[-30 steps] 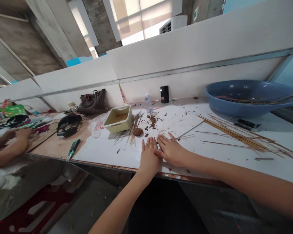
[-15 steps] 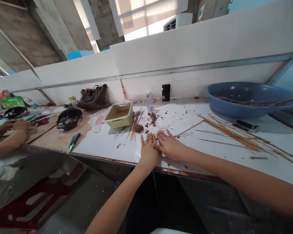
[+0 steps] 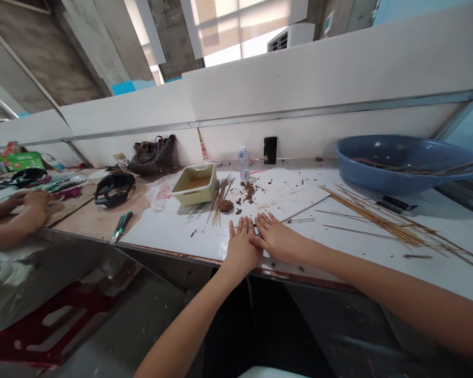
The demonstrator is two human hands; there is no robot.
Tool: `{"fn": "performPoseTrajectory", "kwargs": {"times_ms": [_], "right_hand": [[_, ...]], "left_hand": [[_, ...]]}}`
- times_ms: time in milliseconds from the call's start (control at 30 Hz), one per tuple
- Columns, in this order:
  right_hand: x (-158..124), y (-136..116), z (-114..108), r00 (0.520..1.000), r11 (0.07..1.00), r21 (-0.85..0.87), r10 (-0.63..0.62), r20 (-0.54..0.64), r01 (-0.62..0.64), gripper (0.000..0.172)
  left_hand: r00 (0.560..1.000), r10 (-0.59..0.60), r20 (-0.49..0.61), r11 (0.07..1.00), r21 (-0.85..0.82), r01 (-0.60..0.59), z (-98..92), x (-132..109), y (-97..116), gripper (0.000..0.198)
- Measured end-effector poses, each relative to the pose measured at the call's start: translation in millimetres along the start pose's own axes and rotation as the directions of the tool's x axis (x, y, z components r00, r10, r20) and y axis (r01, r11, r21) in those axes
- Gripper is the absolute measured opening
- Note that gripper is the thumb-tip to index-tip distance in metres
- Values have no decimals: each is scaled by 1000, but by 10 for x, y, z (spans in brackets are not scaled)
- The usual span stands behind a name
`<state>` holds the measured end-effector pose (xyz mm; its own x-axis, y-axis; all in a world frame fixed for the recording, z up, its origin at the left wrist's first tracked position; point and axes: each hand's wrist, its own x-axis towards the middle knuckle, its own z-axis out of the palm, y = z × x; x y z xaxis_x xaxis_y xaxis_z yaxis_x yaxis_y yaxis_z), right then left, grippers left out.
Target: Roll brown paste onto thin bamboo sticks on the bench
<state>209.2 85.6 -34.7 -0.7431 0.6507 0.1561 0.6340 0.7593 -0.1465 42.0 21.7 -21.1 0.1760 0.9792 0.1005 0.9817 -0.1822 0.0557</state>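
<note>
My left hand (image 3: 241, 245) lies flat on the white table (image 3: 173, 236) near its front edge, fingers stretched out and together. My right hand (image 3: 276, 237) lies flat beside it, its thumb side touching the left hand. Both hands are open and hold nothing. Just beyond the fingertips lie a brown lump (image 3: 225, 206), a small bunch of thin sticks (image 3: 218, 202) and scattered brown crumbs (image 3: 247, 191).
A yellow tray (image 3: 195, 189) stands left of the crumbs. A blue basin (image 3: 402, 163) with sticks sits at the right, long sticks (image 3: 382, 220) spread before it. A small bottle (image 3: 243, 164), a phone (image 3: 270, 150), a bag (image 3: 153, 155), green pens (image 3: 121, 224). Another person's hands (image 3: 33, 207) rest at the left.
My hands stay flat in the same spot. The view has shifted slightly as my head moved.
</note>
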Motion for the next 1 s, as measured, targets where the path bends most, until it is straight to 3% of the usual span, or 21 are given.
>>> {"fn": "performPoseTrajectory", "kwargs": {"times_ms": [133, 400, 667, 900, 1000], "right_hand": [[82, 32, -33, 1000, 1000, -12, 12, 10, -12, 83], [-221, -108, 21, 1000, 1000, -19, -19, 1, 19, 86], [99, -4, -21, 999, 999, -17, 31, 17, -31, 82], [-216, -49, 33, 999, 998, -38, -47, -8, 47, 81], [-185, -56, 11, 999, 998, -45, -35, 0, 35, 78]], "left_hand": [[999, -30, 16, 999, -32, 31, -33, 105, 7, 67], [1000, 12, -15, 1000, -20, -12, 51, -274, 40, 70], [998, -68, 1, 998, 0, 68, -59, 23, 35, 68], [998, -36, -52, 999, -7, 36, -6, -283, 80, 69], [997, -49, -55, 999, -14, 48, 5, -252, 71, 68]]}}
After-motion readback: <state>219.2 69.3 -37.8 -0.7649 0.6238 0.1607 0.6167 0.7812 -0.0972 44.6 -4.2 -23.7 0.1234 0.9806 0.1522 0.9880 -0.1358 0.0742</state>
